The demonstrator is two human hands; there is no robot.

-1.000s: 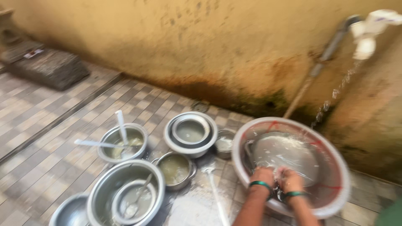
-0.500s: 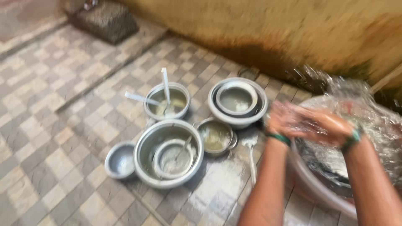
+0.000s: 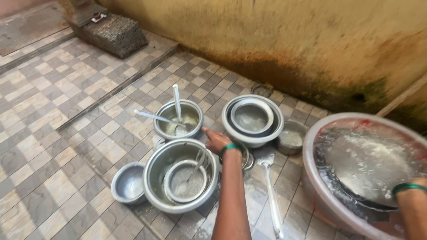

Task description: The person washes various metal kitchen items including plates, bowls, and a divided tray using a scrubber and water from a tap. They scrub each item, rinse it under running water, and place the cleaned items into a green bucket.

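Left hand (image 3: 216, 140) among the steel pots, grip unclear

Fingers curled by a small pot's rim (image 3: 247, 156), can't tell if they hold it; right hand (image 3: 411, 189) hidden in the pink basin (image 3: 311, 178). Big steel pot (image 3: 155, 171) just beside, wet checkered tile floor (image 3: 53, 133), stained yellow wall (image 3: 289, 40).

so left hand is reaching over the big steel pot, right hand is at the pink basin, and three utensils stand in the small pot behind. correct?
Nearly. The head view shows two utensils, not three, in the small pot. The rest holds: the left hand reaches over beside the big steel pot, and the right hand is at the pink basin.
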